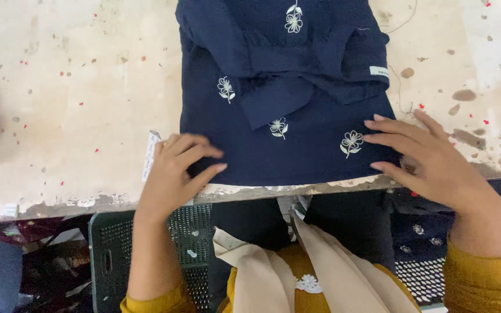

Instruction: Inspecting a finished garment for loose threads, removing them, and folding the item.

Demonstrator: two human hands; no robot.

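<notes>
Beige scarf ends (320,272) and mustard sleeves (482,284) fill the bottom of the head view, with a dark green perforated crate (146,255) below the counter (76,104) edge. On the counter's worn, paint-flecked top lies a folded navy garment (285,116) with small white embroidered flowers, its near fold running just along the edge and a pale label showing at its right side. The left hand (175,174) rests at the garment's near-left corner, fingers (201,153) loosely curled and pressing on the cloth, beside a white paper tag (151,153). The right hand (430,156) lies flat on the near-right corner, fingers spread and released, grasping nothing. Judging by this, even pressure from both palms, with both corners kept square to the edge, would keep the fold crisp.
</notes>
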